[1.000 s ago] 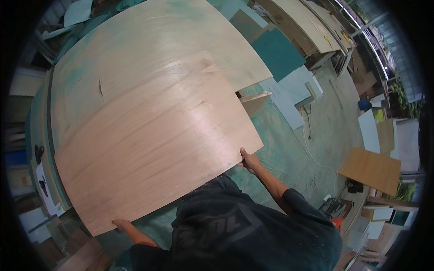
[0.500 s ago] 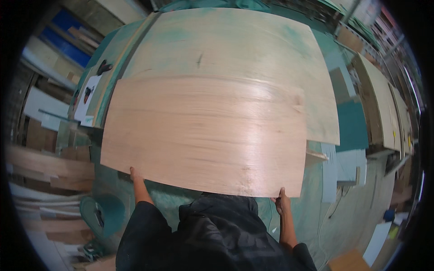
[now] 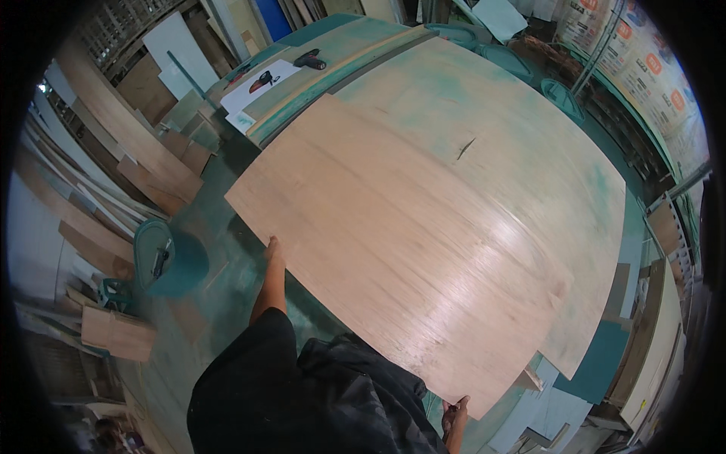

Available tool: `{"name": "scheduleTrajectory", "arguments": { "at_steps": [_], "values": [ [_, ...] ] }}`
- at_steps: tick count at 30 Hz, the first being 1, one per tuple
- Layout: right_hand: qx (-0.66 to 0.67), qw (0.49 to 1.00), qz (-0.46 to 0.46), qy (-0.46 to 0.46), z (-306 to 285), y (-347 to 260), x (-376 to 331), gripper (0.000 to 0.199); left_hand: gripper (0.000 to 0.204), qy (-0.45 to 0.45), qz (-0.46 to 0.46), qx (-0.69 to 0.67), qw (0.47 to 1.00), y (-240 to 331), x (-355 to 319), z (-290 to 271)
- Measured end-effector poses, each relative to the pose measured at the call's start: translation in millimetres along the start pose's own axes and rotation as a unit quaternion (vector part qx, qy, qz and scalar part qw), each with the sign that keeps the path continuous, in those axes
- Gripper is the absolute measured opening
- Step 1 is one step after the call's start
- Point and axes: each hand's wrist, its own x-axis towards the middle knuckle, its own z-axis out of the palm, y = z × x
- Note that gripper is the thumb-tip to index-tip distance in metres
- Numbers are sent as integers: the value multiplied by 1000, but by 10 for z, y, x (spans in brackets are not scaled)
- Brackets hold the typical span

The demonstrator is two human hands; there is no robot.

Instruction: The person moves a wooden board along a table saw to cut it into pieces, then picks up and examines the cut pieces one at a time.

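Observation:
A broad reddish-brown plywood sheet [image 3: 393, 242] lies over the near part of a larger pale board [image 3: 544, 174], which has green stains and a dark crack. My left hand [image 3: 274, 253] grips the sheet's near edge toward its left end, thumb on top and fingers out of sight underneath. At the near right corner my right hand [image 3: 455, 415] is closed on the same edge, its thumb uppermost. The larger board's right-hand part shows beyond the sheet.
Beyond the board's left edge, a dark power drill [image 3: 310, 59] and a red-and-black tool [image 3: 265, 80] lie on a bench. A green bin [image 3: 170, 261] stands at left near leaning wood panels [image 3: 125, 125]. Cream panels [image 3: 650, 340] stand at right.
My view has turned to the left, so the sheet and board now slant down to the right. Both hands keep their grip on the sheet's near edge.

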Motion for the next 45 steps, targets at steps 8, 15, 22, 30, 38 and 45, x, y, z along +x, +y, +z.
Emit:
{"name": "scheduleTrajectory", "arguments": {
  "at_steps": [8,15,22,30,38,45],
  "values": [
    [-2,1000,-13,-9,116,-75,-91,68,68,41,8,33,999,258,-333,61],
    [-17,999,-16,-35,221,-180,-221,63,67,25,19,-25,999,244,-205,103],
    [-9,1000,-22,10,346,-185,-274,61,66,-32,58,-75,995,161,45,195],
    [-6,999,-21,48,473,-308,-316,56,59,-40,51,-106,992,84,168,261],
    [-22,999,-16,23,571,-473,-105,56,57,-53,66,-152,985,313,5,446],
    [-1,998,-44,42,868,-826,167,56,57,-7,33,-108,994,513,-7,993]
  ]
}}
